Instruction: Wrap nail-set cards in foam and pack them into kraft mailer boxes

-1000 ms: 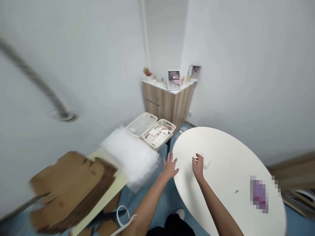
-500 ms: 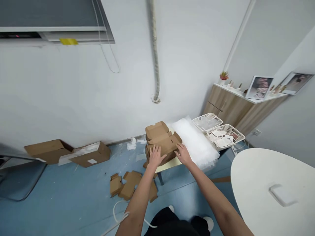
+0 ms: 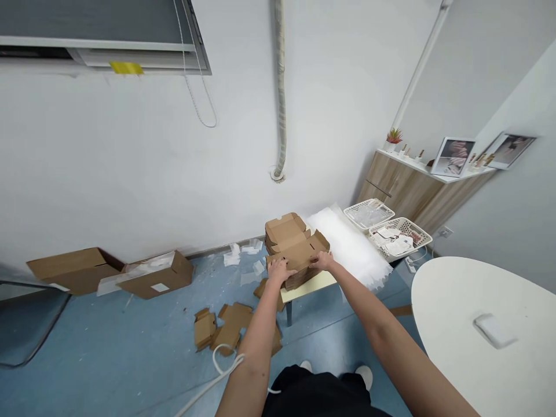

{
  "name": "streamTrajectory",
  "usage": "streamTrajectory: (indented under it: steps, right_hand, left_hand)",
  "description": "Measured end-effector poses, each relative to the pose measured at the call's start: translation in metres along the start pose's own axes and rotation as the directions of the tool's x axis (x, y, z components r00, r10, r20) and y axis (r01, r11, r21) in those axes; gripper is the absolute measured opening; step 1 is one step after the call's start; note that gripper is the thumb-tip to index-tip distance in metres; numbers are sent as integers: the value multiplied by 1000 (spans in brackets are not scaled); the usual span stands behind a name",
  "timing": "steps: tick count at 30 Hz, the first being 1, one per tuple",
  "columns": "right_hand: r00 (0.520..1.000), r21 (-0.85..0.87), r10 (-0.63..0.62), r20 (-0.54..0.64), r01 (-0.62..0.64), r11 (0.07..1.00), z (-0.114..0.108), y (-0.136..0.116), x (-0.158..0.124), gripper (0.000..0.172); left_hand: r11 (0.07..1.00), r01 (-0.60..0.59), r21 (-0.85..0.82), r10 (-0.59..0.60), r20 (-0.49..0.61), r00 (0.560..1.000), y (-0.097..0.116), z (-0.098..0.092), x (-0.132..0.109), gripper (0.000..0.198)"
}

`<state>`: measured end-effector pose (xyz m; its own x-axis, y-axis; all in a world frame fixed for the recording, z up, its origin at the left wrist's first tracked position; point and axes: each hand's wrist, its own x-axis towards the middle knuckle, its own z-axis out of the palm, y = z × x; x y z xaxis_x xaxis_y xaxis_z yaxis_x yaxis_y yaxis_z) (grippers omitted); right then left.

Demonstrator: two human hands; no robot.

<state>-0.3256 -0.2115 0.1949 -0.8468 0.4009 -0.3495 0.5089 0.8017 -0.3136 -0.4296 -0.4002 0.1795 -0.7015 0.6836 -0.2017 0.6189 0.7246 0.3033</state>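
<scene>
A stack of flattened cardboard boxes (image 3: 299,250) lies on a small pale yellow table (image 3: 310,288), its top sheet spread with flaps showing. My left hand (image 3: 279,271) grips the near left edge of the top cardboard box, fingers bent over it. On the near right edge, my right hand (image 3: 321,261) pinches the same piece, thumb hidden beneath or behind the fingers. White foam sheets (image 3: 347,246) lie in a pile just right of the stack.
Loose cardboard pieces (image 3: 234,324) lie on the blue floor left of the table. Two white baskets (image 3: 402,237) stand behind the foam. A white round-edged table (image 3: 478,289) is at right, and open cartons (image 3: 160,278) sit along the wall. A white cable (image 3: 212,382) crosses my left arm.
My fingers have gone from lying fairly flat on the cardboard to curling around its near edges. The view has shifted slightly, and the stack appears a little farther right.
</scene>
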Motion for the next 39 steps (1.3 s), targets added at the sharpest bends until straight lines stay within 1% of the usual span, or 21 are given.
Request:
streamTrajectory:
  steps: [3, 4, 8, 10, 13, 16, 18, 21, 23, 25, 26, 28, 30, 31, 33, 34, 36, 38, 39]
  right_hand:
    - [1000, 2, 6, 1, -6, 1000, -1, -3, 3, 26]
    - [1000, 4, 5, 2, -5, 1000, -1, -4, 4, 26]
    - [1000, 4, 0, 16, 0, 1000, -5, -7, 3, 27]
    - [1000, -1, -1, 21, 1, 1000, -7, -7, 0, 28]
    - [1000, -12, -12, 24, 12, 1000, -10, -6, -3, 29]
    - [999, -26, -31, 13, 31, 999, -13, -10, -5, 33]
    - [999, -79, -48, -19, 47, 996, -13, -16, -5, 34]
    - [991, -216, -104, -87, 83, 973, -10, -24, -6, 33]
    - [981, -273, -154, -118, 117, 955, -5, -26, -6, 33]
    - [964, -273, -211, -164, 161, 948, 0, -25, -7, 34]
    - [951, -260, -239, -196, 185, 948, 0, -23, -7, 33]
    - [921, -236, -294, -258, 235, 943, -3, -19, -6, 30]
    - [888, -231, -340, -308, 277, 933, -13, -14, -7, 30]
    - [871, -230, -355, -338, 290, 929, -21, -11, -9, 31]
    - [826, -222, -374, -421, 306, 926, -38, -1, -17, 33]
    - [799, -216, -377, -468, 311, 926, -47, 6, -23, 34]
    - [740, -211, -375, -558, 311, 927, -67, 27, -41, 34]
    - [693, -209, -356, -627, 291, 934, -87, 57, -66, 35]
    - [679, -205, -336, -653, 268, 941, -96, 77, -80, 36]
  left_hand:
    - [1000, 28, -2, -28, -2, 1000, 2, -2, -2, 53]
    - [1000, 17, 0, -17, 0, 1000, 2, -2, -4, 53]
    - [999, -10, 45, 10, 13, 1000, 5, -2, -7, 62]
    - [999, 3, 55, -3, 8, 1000, 4, -5, -6, 62]
    - [999, 3, 50, -5, 28, 1000, 3, -13, -1, 52]
    - [995, -74, 62, 72, 45, 996, 5, -18, 0, 31]
    - [988, -130, 82, 128, 31, 991, 10, -18, -4, 24]
    - [976, -176, 131, 179, -9, 984, 18, -14, -13, 24]
    - [969, -187, 162, 193, -23, 981, 21, -16, -17, 24]
    - [964, -191, 185, 199, -28, 980, 24, -26, -18, 24]
    - [962, -192, 196, 202, -32, 979, 27, -34, -17, 24]
    - [955, -196, 221, 214, -57, 975, 34, -58, -16, 23]
    - [941, -187, 282, 236, -151, 960, 47, -86, -19, 24]
    - [936, -179, 304, 249, -212, 945, 56, -100, -22, 26]
    - [937, -175, 304, 274, -321, 907, 79, -123, -31, 29]
    - [937, -188, 293, 290, -357, 888, 93, -131, -36, 30]
    - [929, -237, 283, 343, -423, 838, 126, -140, -47, 32]
    - [909, -308, 279, 410, -471, 781, 163, -140, -55, 34]
    - [895, -351, 275, 445, -487, 752, 184, -136, -57, 35]
